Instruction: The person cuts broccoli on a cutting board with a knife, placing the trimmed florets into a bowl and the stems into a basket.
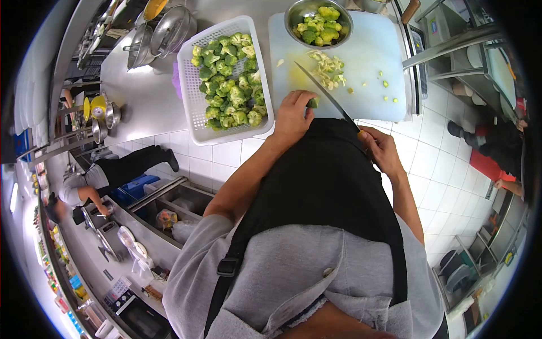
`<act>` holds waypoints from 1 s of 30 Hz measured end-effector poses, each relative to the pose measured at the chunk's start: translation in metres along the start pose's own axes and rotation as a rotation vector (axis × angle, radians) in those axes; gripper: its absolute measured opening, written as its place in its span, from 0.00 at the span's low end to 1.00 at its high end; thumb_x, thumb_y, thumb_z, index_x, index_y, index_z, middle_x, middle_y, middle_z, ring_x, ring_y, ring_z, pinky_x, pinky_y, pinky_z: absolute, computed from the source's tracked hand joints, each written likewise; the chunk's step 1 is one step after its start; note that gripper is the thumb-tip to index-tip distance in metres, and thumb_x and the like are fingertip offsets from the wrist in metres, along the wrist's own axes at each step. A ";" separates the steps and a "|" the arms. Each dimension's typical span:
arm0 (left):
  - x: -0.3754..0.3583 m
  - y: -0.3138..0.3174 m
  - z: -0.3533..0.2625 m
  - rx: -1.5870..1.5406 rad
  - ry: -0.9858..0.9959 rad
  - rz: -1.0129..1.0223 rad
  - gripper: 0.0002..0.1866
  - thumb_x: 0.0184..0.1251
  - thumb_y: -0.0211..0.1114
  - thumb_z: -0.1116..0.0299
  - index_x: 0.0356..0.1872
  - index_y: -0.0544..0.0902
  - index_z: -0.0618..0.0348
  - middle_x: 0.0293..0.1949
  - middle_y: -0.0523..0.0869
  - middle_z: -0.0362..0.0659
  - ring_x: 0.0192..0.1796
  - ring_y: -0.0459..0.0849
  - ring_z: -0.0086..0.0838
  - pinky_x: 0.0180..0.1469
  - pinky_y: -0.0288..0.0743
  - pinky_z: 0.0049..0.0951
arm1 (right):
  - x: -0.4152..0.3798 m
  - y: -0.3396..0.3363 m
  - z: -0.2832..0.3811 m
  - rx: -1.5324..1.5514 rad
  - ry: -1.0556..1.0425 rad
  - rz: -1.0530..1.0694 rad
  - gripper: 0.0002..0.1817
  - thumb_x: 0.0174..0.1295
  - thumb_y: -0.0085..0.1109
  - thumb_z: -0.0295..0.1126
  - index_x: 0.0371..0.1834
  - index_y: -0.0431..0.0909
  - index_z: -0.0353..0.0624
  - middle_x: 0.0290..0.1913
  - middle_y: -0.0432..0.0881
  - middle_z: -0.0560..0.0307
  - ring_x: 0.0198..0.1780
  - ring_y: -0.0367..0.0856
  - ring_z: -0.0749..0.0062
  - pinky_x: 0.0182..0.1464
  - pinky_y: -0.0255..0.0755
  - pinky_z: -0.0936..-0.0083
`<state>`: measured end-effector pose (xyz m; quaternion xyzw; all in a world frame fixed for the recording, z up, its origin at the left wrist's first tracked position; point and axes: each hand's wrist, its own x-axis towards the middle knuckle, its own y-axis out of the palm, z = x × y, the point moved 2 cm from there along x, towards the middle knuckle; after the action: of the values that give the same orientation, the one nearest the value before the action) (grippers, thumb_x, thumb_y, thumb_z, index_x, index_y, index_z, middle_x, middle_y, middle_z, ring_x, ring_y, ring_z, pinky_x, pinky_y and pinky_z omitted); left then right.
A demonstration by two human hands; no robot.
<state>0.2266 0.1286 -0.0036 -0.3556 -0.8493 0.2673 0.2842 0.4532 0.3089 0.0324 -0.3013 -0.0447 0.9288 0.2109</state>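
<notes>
My left hand [294, 116] is closed on a small broccoli floret [313, 103] at the near left edge of the white cutting board [367, 51]. In my right hand [382, 148] is the handle of a kitchen knife [329, 96]. Its blade points up and to the left over the board, a little apart from the floret. Beyond the blade lies a pile of pale stem trimmings [326, 69]. A metal bowl [289, 24] of cut broccoli stands on the far part of the board. To the left, a white perforated basket [189, 96] holds many broccoli florets.
Metal strainers [172, 31] sit on the steel counter [141, 96] left of the basket. A person [93, 181] works at another counter on the left. Another person [499, 141] in dark clothes is at the far right, near a red box [486, 169].
</notes>
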 end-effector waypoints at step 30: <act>-0.010 0.007 0.015 -0.064 0.016 -0.049 0.13 0.56 0.82 0.74 0.44 0.92 0.56 0.50 0.87 0.46 0.53 0.88 0.43 0.55 0.85 0.40 | 0.007 0.004 0.004 -0.026 -0.011 0.013 0.21 0.83 0.62 0.43 0.64 0.87 0.36 0.28 0.78 0.66 0.30 0.68 0.82 0.35 0.68 0.76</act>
<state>0.2257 0.1219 -0.0215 -0.3456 -0.8636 0.2299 0.2860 0.4443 0.3081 0.0312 -0.2991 -0.0558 0.9312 0.2007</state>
